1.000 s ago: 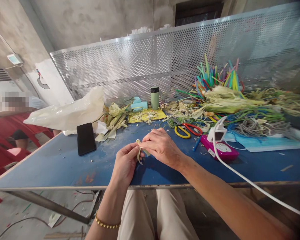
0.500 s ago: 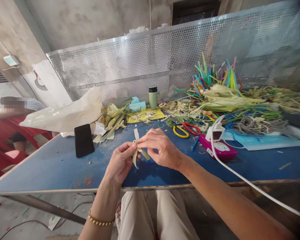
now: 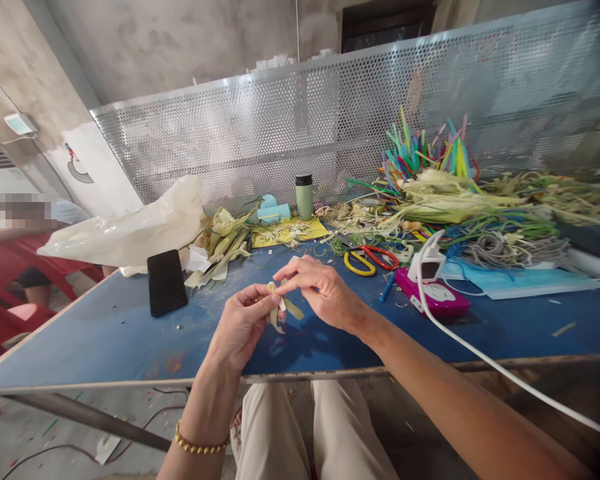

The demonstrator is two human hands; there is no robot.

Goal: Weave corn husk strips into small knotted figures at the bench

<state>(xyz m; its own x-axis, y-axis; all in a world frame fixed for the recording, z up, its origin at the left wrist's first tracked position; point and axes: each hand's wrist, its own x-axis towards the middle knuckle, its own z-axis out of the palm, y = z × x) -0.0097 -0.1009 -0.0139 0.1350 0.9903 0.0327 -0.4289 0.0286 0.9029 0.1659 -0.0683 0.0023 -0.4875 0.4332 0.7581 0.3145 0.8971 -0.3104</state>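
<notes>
Pale green corn husk strips [image 3: 293,309] are bunched together above the blue table near its front edge. My left hand [image 3: 245,319] is closed on the bunch, thumb and index finger pinching where the strips meet. Loose ends hang below the pinch and to its right. My right hand [image 3: 325,293] comes in from the right, its fingers bent and its fingertips at the strips by my left thumb. A pale strip end shows just behind its knuckles. Exactly what the right fingertips grip is partly hidden.
A black phone [image 3: 166,283] lies left, near a husk pile [image 3: 225,247]. Scissors [image 3: 367,259], a green tumbler [image 3: 304,197], and a magenta box [image 3: 433,293] with a white cable [image 3: 473,357] are farther out. Husks [image 3: 440,200] and coloured stems heap right. A person [image 3: 35,227] sits left.
The upright strip end has folded down behind my right fingers, which have shifted slightly left over the bunch. My left hand keeps its pinch.
</notes>
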